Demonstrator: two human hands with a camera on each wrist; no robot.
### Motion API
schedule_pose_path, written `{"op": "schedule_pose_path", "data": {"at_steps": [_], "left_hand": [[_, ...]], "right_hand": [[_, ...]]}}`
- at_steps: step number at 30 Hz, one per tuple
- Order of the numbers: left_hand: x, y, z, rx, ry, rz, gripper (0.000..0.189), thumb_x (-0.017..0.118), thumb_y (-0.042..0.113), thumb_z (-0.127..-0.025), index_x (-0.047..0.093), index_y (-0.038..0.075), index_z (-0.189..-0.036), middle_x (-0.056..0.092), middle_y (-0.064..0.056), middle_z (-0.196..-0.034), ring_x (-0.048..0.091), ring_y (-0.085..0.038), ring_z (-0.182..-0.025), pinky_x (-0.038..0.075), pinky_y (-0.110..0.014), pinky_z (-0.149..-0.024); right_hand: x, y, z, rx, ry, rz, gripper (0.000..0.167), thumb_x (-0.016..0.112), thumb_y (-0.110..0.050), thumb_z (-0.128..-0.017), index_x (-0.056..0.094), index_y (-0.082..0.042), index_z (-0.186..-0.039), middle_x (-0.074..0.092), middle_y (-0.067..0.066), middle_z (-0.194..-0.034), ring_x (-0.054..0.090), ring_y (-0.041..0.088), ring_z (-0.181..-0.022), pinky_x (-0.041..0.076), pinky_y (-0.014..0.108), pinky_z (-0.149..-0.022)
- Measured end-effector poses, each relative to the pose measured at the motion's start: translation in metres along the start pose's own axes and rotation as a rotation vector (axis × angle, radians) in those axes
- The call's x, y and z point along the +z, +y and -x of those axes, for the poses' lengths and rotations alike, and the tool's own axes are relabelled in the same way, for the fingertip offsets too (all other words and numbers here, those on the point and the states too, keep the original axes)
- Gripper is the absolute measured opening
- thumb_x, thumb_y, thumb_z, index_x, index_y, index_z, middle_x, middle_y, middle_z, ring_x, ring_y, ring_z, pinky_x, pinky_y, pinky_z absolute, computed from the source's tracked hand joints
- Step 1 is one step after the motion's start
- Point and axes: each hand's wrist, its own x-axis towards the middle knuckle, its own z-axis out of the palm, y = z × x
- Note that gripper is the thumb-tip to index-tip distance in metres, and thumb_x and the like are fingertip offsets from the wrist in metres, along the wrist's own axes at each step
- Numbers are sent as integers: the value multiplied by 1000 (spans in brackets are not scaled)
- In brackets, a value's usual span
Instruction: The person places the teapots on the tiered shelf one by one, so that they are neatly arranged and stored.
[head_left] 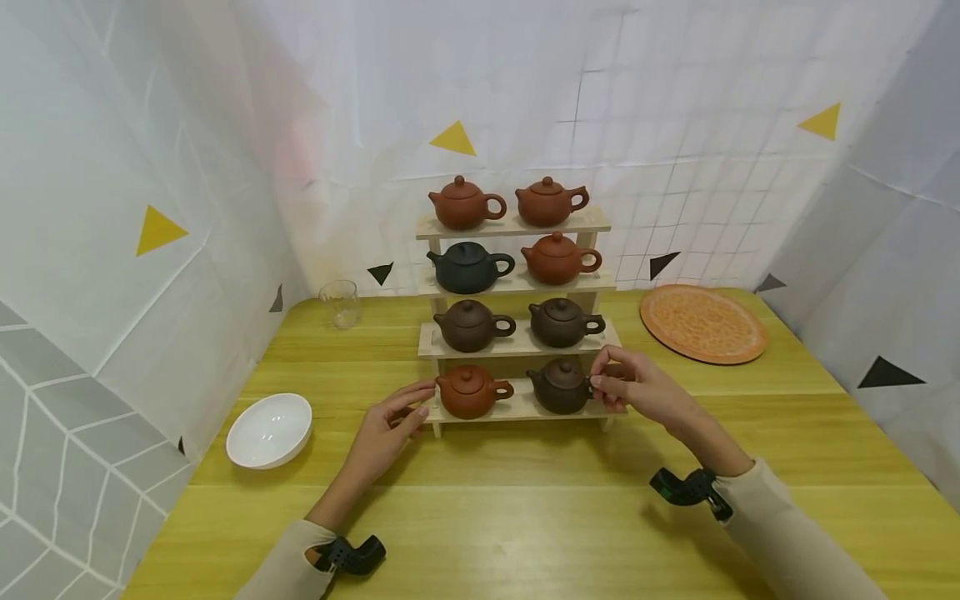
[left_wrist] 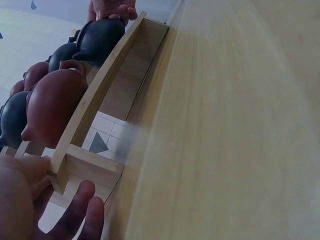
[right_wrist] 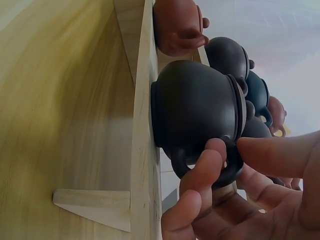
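A four-tier wooden stand [head_left: 517,414] carries two teapots on each tier. My right hand [head_left: 637,385] pinches the handle of the dark brown teapot [head_left: 559,388] at the right of the lowest tier; its base rests on the board in the right wrist view. My left hand [head_left: 386,429] is at the left end of that tier, thumb by the board's end, other fingers loosely extended. Beside it sits a reddish-brown teapot [head_left: 468,393], its spout close to my fingertips. In the left wrist view, the same reddish teapot [left_wrist: 55,107] stands just beyond my thumb.
Above are two dark brown teapots, a dark green teapot [head_left: 467,268] and several reddish ones. A white bowl [head_left: 268,432] and a clear glass cup [head_left: 342,305] stand left. A round orange patterned mat [head_left: 703,325] lies right, on the wooden table [head_left: 480,517].
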Motion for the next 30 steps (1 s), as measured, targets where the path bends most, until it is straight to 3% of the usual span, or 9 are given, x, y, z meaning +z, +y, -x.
{"op": "schedule_pose_path", "data": {"at_steps": [15, 30], "left_hand": [[0, -1, 0, -10, -6, -10, 32, 64, 20, -107, 70, 12, -137, 57, 0, -148, 68, -24, -109, 61, -44, -78], [0, 0, 0, 33, -4, -10, 32, 63, 14, -107, 69, 5, -137, 57, -9, -148, 67, -28, -109, 61, -46, -76]], "right_hand": [[-4, 4, 2, -26, 30, 87, 14, 62, -11, -107, 60, 3, -109, 62, 28, -96, 58, 39, -68, 53, 38, -56], [-9, 1, 5, -11, 48, 183, 19, 64, -18, -106, 68, -2, -115, 66, 24, -99, 64, 40, -72, 56, 44, -61]]}}
